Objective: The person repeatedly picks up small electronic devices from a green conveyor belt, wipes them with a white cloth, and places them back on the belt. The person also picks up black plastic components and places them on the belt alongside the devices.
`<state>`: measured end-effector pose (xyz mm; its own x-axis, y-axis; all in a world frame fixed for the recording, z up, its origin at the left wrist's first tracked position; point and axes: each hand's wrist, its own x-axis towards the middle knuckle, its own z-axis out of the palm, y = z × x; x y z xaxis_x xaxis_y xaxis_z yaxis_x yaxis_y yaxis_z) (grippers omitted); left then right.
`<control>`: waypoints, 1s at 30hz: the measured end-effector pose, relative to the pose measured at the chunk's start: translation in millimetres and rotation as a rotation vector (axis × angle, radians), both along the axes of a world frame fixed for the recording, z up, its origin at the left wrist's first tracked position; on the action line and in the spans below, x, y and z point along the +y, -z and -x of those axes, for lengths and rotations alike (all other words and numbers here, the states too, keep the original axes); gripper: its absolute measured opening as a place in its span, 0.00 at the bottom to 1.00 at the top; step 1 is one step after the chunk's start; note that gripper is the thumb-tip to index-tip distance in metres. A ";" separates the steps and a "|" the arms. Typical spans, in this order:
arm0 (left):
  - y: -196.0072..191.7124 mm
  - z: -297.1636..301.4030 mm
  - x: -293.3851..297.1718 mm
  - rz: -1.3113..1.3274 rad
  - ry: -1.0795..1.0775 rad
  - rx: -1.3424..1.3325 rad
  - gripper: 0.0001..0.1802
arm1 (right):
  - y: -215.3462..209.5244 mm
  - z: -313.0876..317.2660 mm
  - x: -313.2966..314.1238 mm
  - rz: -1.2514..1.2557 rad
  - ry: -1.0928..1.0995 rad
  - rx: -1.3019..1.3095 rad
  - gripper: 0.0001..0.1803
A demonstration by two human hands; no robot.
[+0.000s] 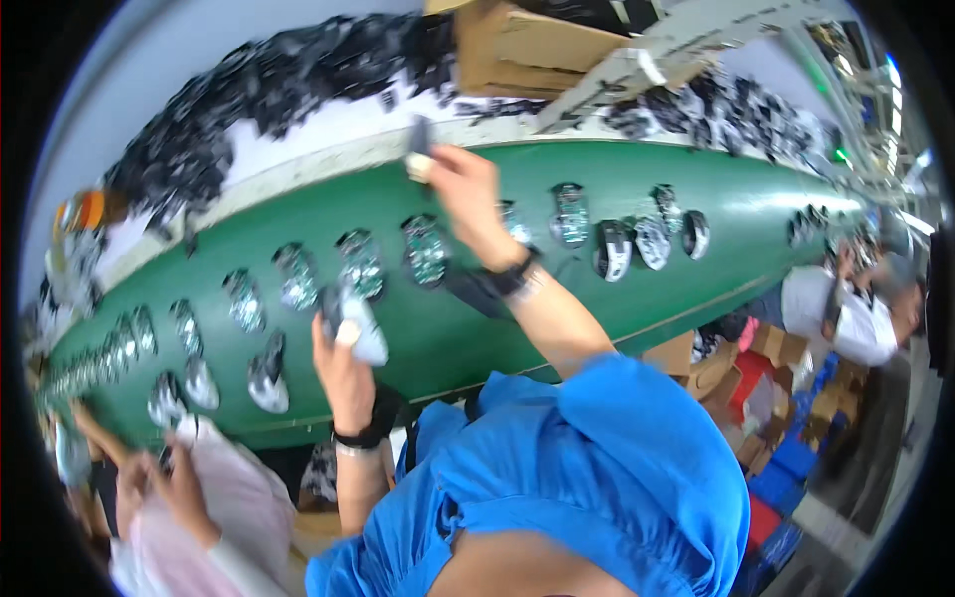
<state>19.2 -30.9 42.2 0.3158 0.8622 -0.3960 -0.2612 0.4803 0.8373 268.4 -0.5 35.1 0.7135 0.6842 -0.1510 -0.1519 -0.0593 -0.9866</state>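
Note:
My left hand (345, 383), over the near side of the green belt (517, 338), is closed on a pale grey computer mouse shell (367, 336). My right hand (468, 194) reaches across to the belt's far edge, its fingers pinched on a small dark piece (420, 134), blurred by motion. Between and beyond the hands, opened mouse bodies with green circuit boards lie on the belt, such as one mouse body (425, 251) below my right hand and another mouse body (359, 264) behind the shell. Pale finger covers show on both hands.
Heaps of black plastic parts (288, 80) line the ledge behind the belt. A cardboard box (527, 50) and a metal post (607, 80) stand there too. Co-workers sit at the left (219, 478) and far right (856, 308). Boxes (781, 418) crowd the right floor.

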 end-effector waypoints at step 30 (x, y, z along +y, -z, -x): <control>-112.4 -115.6 -222.9 -0.052 0.092 -0.047 0.19 | -110.6 8.7 -325.6 -0.181 -0.354 -0.120 0.08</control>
<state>134.8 -253.8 154.6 0.4117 0.8477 -0.3345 -0.2579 0.4604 0.8494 259.7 -326.1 145.8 0.4343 0.8985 0.0640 -0.0368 0.0887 -0.9954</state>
